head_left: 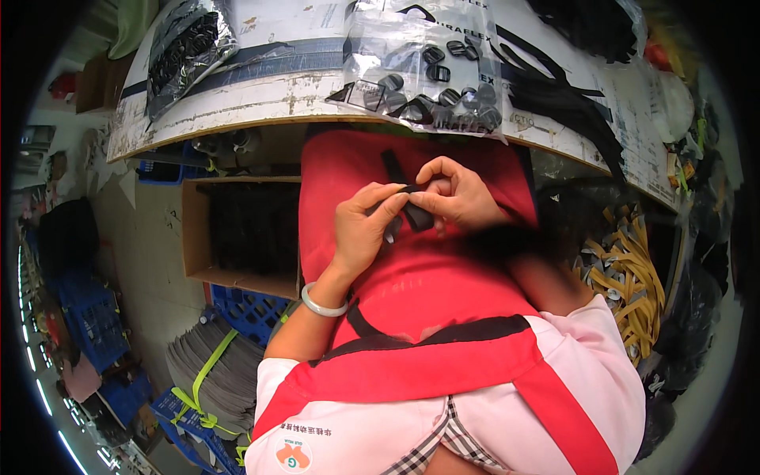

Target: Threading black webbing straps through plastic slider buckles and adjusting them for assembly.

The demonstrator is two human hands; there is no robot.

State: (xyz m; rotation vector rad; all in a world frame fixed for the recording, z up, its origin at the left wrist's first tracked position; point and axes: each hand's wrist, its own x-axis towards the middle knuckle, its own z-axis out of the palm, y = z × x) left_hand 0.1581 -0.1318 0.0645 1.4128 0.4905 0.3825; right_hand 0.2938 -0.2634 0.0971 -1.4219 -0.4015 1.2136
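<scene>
A black strap (418,216) is pinched between the fingertips of both hands, over the lap of the red apron (419,273). Its long axis runs roughly from 11 o'clock, where a narrow end points toward the counter (293,91), to 5 o'clock, where a broader end hangs. The fingers hide its middle, so whether it is one piece cannot be told. The left hand (360,229) grips it from 8 o'clock, the right hand (469,198) from 3.

From the hands, a clear bag (362,55) at 12 o'clock holds black buckles (438,73); another plastic bag (225,36) at 10 holds dark pieces. At 9, a cardboard box (195,237) has dark contents. Loose black straps (546,89) lie at 2, yellow straps (633,277) at 4, a banded grey stack (210,368) between 7 and 8. A blurred dark shape (511,244) covers part of the right forearm.
</scene>
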